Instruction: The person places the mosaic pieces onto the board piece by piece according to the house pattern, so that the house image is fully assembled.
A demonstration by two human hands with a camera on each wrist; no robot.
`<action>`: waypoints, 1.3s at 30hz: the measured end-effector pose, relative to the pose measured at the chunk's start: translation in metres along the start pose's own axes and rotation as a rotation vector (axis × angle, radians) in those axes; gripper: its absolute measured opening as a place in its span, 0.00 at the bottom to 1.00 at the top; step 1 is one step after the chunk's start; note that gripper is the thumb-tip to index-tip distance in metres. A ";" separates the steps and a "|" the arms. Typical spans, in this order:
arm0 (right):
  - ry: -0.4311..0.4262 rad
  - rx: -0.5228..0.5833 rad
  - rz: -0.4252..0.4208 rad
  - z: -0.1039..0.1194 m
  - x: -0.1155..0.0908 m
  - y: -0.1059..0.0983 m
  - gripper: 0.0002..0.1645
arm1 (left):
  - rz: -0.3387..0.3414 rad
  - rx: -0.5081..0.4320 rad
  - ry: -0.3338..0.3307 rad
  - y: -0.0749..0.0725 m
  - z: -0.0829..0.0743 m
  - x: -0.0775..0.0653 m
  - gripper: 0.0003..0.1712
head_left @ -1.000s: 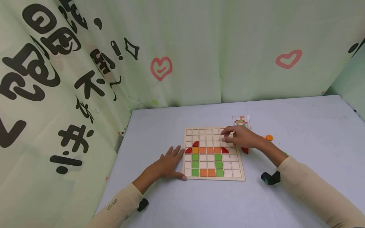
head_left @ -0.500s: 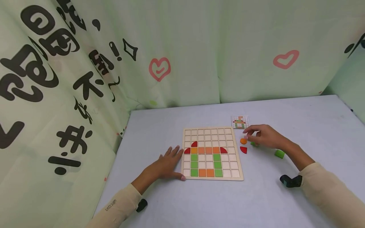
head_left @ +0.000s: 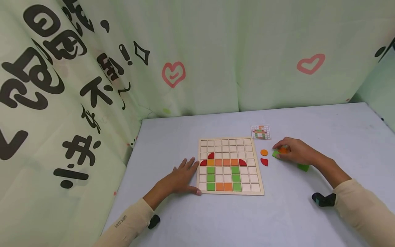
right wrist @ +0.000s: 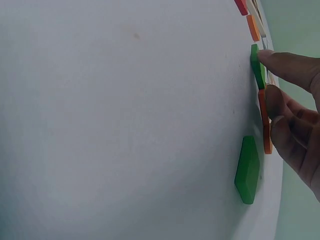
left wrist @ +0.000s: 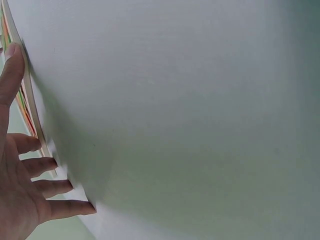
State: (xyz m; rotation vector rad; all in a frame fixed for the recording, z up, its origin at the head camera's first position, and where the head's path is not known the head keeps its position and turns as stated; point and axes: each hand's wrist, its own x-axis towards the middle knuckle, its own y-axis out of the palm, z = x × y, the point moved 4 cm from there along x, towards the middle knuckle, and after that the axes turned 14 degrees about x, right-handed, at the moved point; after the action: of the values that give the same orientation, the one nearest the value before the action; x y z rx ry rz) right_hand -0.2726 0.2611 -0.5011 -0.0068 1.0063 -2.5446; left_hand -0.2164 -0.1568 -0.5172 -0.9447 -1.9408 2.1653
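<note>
My left hand (head_left: pixel 182 176) lies with fingers spread at the left edge of a wooden grid board (head_left: pixel 247 145), its thumb near the front corner. Green, orange and red tiles make a pattern in the board's cells. To the right of the board, my right hand (head_left: pixel 297 151) pinches a green block (head_left: pixel 275 154) low at the table, thumb at one end and curled fingers at the other. In the right wrist view the green block (right wrist: pixel 256 62) sits between thumb and fingertips, with orange pieces (right wrist: pixel 263 107) close behind, partly covered by fingers.
An orange disc (head_left: pixel 264 152) and a red quarter-round piece (head_left: pixel 264 162) lie between board and right hand. Another green block (head_left: pixel 303 167) is under the right wrist. A small pattern card (head_left: pixel 261 132) lies behind the board. A curtain (head_left: pixel 210 68) borders the table's back.
My right hand has moved from over the board rightward to the loose pieces, uncovering the card and the orange disc. It now holds the green block. My left hand stays in place.
</note>
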 end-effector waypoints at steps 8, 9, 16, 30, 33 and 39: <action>0.022 -0.006 0.009 -0.002 0.000 0.001 0.22 | -0.001 -0.004 0.002 0.000 -0.001 0.000 0.68; 0.021 -0.009 0.009 -0.002 0.000 0.001 0.22 | -0.002 -0.003 0.002 0.000 -0.001 0.000 0.68; 0.000 -0.012 0.013 0.001 0.001 0.004 0.20 | 0.001 -0.002 -0.004 0.000 0.000 0.001 0.68; -0.029 0.072 0.044 0.009 0.005 0.010 0.14 | -0.011 0.001 -0.005 -0.001 0.000 0.000 0.68; -0.020 0.084 0.049 0.012 0.005 0.011 0.13 | -0.012 -0.002 -0.005 0.000 0.000 0.000 0.68; -0.011 0.114 0.045 0.018 0.008 0.011 0.15 | 0.003 0.002 -0.006 0.000 0.001 0.000 0.68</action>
State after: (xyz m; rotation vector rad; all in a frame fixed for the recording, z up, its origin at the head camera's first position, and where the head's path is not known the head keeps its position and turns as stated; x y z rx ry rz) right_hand -0.2729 0.2395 -0.4963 0.0334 0.8462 -2.5541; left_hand -0.2169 -0.1571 -0.5176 -0.9424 -1.9414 2.1737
